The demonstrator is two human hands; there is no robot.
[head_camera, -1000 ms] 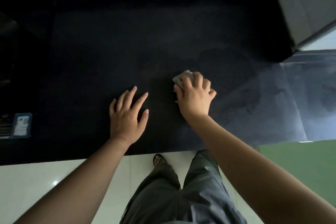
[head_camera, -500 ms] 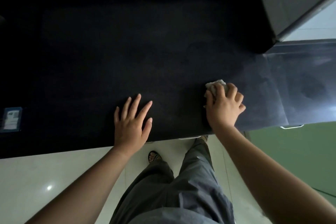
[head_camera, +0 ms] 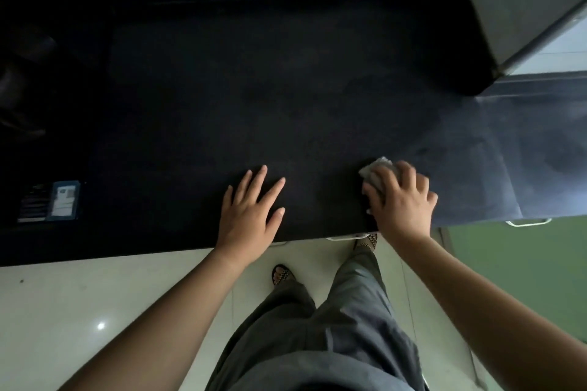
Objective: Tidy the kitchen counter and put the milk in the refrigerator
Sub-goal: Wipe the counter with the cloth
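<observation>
A dark, almost black counter point(head_camera: 238, 89) fills the upper half of the view. My right hand point(head_camera: 401, 200) presses a small grey cloth point(head_camera: 374, 170) against the counter near its front edge, with the fingers curled over it. My left hand point(head_camera: 251, 209) lies flat on the counter with its fingers spread and nothing in it. A small carton with a blue and white label point(head_camera: 62, 200) lies on the counter at the far left. No refrigerator door is clearly in view.
A grey cabinet or appliance corner point(head_camera: 524, 3) juts over the counter at the top right. Dim dark shapes point(head_camera: 22, 79) sit at the far left. Metal handles point(head_camera: 529, 221) show under the counter's front edge. Below are pale floor tiles and my legs.
My right hand has slid the cloth to the right and toward the front edge over the last second. My left hand stayed flat in about the same place.
</observation>
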